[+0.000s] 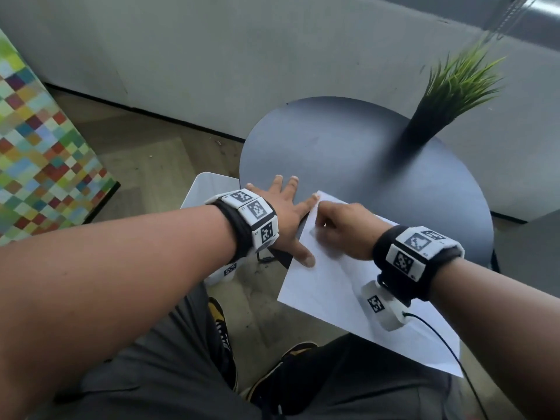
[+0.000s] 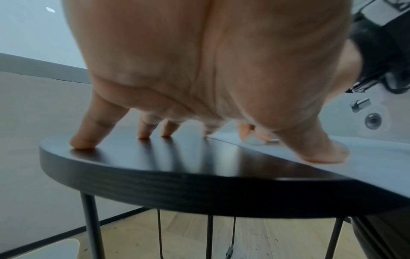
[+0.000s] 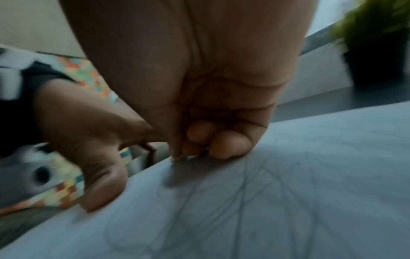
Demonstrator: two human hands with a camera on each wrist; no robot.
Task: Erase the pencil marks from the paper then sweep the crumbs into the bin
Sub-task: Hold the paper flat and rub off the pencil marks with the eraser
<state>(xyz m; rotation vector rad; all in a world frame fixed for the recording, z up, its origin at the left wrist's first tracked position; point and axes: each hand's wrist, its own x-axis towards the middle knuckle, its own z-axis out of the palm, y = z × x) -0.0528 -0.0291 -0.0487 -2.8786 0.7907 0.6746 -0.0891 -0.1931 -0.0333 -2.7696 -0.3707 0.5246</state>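
Paper (image 1: 333, 286) on round dark table (image 1: 348, 153) (overhanging), left fingers (image 1: 304, 259) spread, right fingers (image 3: 228, 145) curled, contents unclear.

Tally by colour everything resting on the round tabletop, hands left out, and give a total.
White: 2, the white sheet of paper and the small white eraser pinched in the right hand.
Black and green: 1, the black-potted green grass plant.
Total: 3.
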